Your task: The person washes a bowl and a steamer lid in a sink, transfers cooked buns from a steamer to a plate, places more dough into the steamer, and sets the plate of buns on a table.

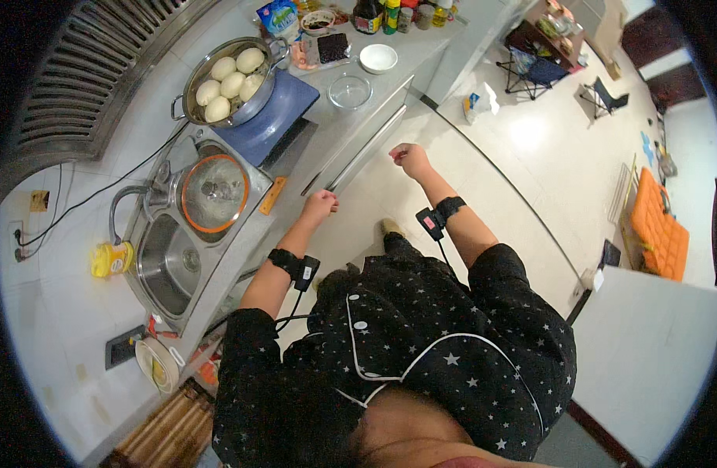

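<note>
My left hand [321, 206] hangs beside the counter edge, near a wooden-looking orange block [273, 196], its fingers curled and nothing visible in them. Further right, my right hand [410, 158] is held over the floor, past the cabinet handle, with fingers bent; whether they hold anything small cannot be seen. A steel two-handled pot [259, 97] with several pale round dough buns [232, 85] stands on a blue induction cooker [276, 117]. An orange-rimmed glass lid [215, 193] lies over one sink basin. On the counter are a clear glass bowl [350, 92] and a white bowl [378, 59].
The steel sink [170, 263] and faucet [117, 213] are at left, with a yellow container [111, 259] by the wall. Bottles [391, 16] and packets [279, 20] line the counter's far end. Folding chairs [607, 96] and a white bag [478, 105] stand on the floor.
</note>
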Demonstrator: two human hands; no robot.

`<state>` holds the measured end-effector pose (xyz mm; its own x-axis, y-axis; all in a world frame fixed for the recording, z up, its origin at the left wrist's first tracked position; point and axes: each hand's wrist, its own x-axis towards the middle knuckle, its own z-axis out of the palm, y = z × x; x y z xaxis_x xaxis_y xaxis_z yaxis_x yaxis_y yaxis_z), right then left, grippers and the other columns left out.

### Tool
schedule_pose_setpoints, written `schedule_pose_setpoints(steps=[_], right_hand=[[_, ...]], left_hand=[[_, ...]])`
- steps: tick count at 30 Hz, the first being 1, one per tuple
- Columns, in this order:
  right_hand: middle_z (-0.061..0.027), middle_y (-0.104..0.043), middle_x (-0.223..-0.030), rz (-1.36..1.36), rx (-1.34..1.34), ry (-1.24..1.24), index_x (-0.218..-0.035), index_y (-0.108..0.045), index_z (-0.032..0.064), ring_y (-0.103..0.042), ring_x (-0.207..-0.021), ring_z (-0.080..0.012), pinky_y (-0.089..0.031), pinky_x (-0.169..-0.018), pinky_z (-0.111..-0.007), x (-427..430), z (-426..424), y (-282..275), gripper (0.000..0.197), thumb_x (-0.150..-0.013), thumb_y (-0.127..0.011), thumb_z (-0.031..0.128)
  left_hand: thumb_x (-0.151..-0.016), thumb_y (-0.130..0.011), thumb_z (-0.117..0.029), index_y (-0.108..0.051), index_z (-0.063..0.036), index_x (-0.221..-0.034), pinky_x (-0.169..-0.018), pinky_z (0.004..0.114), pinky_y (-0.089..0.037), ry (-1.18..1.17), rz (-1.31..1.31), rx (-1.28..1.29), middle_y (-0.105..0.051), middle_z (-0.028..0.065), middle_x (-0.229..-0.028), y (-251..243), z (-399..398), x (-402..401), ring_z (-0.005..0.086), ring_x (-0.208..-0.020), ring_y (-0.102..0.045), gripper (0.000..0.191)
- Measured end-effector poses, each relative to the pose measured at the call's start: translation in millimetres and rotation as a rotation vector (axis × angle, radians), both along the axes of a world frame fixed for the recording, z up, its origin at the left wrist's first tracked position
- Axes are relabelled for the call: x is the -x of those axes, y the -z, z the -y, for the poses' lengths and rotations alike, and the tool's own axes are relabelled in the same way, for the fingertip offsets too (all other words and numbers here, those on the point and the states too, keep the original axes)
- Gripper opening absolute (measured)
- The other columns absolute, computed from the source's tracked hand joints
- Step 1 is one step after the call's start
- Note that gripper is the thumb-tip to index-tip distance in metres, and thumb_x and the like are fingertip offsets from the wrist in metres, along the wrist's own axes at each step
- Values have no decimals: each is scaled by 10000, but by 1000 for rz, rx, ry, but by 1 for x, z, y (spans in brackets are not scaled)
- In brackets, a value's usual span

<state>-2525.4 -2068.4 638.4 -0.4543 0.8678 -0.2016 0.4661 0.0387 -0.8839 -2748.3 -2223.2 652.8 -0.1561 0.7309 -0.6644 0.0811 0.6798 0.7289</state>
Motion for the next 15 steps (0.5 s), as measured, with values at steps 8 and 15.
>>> schedule_pose_setpoints(steps=[8, 15], right_hand=[[-85, -594, -771, 110, -72, -229, -796, -577, -3, -547, -710, -158, -449, -629, -255, -8, -28, 23, 244, -646, -406, -90], [-100, -585, -847, 163, -73, -359, -844, -549, -13, -560, -777, -173, -448, -665, -273, 31, -11, 7, 231, -654, -432, -71]], left_hand=[[-749, -441, -128, -496, -39, -901, -550, 243, -416, -117, 74, 27, -569, 47, -801, -12, -9, -60, 126, -663, -553, 184], [-761, -434, -111, -506, -21, -855, -521, 241, -425, -322, 49, 37, -561, 64, -766, -12, 23, -49, 136, -619, -543, 149]])
